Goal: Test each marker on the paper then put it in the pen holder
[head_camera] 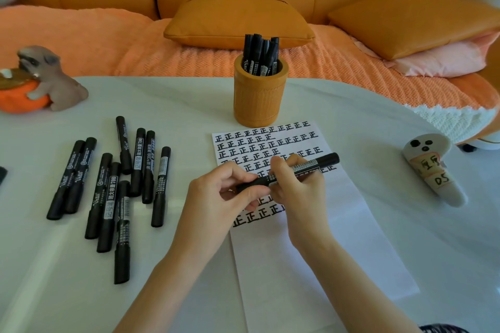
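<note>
Head view: left hand (224, 194) grip pinches the left end of a black marker (326, 161). Right hand (297, 189) grip is curled round its barrel. The marker sits nearly level above the paper (311, 251), centre near. Pen holder (259, 97), part filled, stands at the paper's far edge. Loose markers (108, 189) lie left on the surface (162, 100).

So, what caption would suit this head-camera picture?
Over the written paper, left hand and right hand grip a black marker; pen holder behind.
</note>
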A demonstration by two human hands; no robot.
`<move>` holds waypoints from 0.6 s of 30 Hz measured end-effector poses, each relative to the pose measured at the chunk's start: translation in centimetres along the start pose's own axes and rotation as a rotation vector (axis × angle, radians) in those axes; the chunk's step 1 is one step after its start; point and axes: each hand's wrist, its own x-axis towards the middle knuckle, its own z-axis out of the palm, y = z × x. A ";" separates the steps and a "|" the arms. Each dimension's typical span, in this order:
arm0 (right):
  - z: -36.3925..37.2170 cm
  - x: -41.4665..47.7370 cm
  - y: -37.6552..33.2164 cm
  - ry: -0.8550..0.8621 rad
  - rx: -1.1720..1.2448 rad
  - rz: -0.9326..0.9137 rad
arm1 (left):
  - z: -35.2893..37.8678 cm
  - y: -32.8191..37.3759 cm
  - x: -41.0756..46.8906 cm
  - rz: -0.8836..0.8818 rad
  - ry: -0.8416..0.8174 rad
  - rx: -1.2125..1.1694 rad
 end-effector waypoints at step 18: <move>-1.6 -0.1 -1.1 -0.086 -0.420 -0.311 | -2.4 0.6 0.6 0.073 0.121 0.172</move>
